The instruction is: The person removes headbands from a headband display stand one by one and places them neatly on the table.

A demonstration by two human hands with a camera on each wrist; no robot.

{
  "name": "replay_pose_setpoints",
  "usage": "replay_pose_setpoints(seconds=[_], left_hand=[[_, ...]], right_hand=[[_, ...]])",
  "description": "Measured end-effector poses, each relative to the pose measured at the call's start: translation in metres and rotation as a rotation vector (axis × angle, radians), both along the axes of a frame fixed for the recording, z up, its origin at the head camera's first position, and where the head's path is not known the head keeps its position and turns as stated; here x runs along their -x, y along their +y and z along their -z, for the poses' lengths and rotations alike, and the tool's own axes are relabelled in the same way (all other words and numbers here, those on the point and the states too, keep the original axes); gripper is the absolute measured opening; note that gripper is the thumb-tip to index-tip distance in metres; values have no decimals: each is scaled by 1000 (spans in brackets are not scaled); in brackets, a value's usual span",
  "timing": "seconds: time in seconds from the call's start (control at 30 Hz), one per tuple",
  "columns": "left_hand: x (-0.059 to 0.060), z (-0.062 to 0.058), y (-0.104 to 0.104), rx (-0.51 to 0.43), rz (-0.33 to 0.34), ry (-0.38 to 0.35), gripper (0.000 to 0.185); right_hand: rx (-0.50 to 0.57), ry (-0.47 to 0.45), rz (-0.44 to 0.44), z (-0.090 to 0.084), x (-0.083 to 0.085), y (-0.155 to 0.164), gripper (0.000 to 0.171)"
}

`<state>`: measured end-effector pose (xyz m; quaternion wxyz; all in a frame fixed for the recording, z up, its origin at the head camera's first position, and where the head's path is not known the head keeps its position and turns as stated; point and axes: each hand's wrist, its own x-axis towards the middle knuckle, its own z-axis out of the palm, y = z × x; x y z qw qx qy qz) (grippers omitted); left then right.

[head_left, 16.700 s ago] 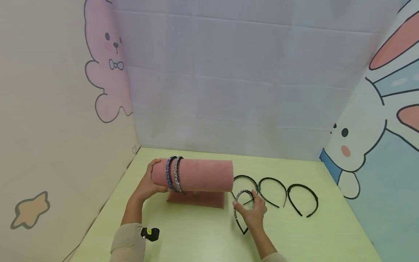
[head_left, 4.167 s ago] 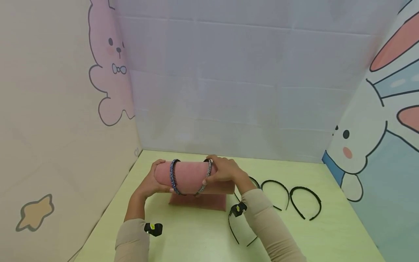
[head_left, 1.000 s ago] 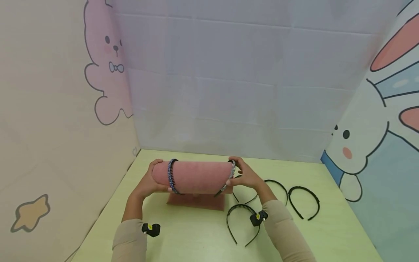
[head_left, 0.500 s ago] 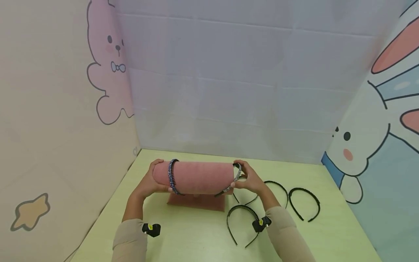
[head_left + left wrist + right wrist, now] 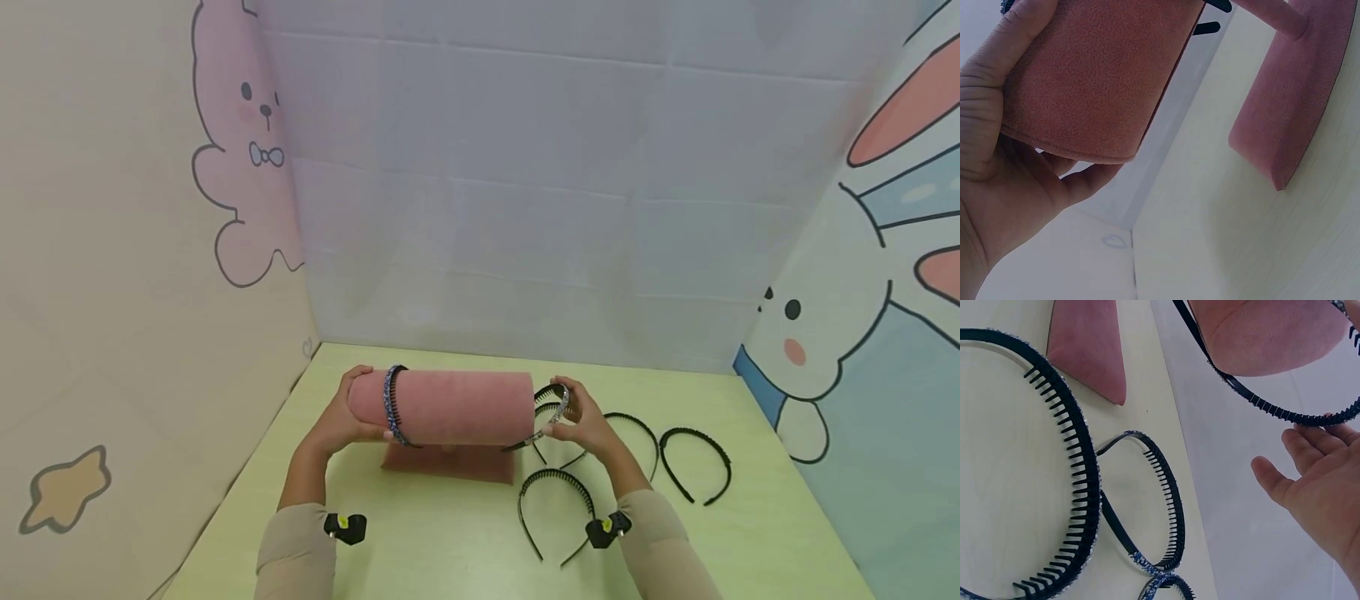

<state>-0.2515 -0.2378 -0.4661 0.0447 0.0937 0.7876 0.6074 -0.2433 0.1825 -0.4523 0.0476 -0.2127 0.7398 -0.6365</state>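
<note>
My left hand (image 5: 336, 423) grips the left end of a pink plush headband stand's roll (image 5: 465, 408), thumb on the front, fingers behind. A blue glittery toothed headband (image 5: 392, 408) sits around the roll near that hand. At the other end my right hand (image 5: 588, 423) pinches a silver glittery headband (image 5: 562, 407) between thumb and fingers. This headband's arch is past the roll's right end, while one leg reaches back beneath the roll. In the right wrist view, the headband (image 5: 1260, 403) curves around the roll's end above the fingers. The left palm (image 5: 1010, 212) cups the other end.
The stand's flat pink base (image 5: 450, 463) rests on the pale table (image 5: 420, 533). A toothed headband (image 5: 553, 472) lies in front at right. Behind the right arm lies a thin headband (image 5: 626, 416), and a black headband (image 5: 701, 432) is farther right. Another is partly hidden by the right hand.
The silver headband has slid from beside the blue one to past the roll's right end with my right hand. A headband held earlier lies on the table. My left hand stays put.
</note>
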Motion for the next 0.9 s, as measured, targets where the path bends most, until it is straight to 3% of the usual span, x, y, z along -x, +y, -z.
replay_pose_setpoints(seconds=[0.47,0.73,0.9], left_hand=[[-1,-3,0,-8,3,11,114],[-2,0,0,-31,9,-1,113],[-2,-2,1,-32,8,1,113]], right_hand=[[42,14,102,12,-19,10,86],[128,-5,174,42,-26,15,89],[208,-2,205,47,-33,13,89]])
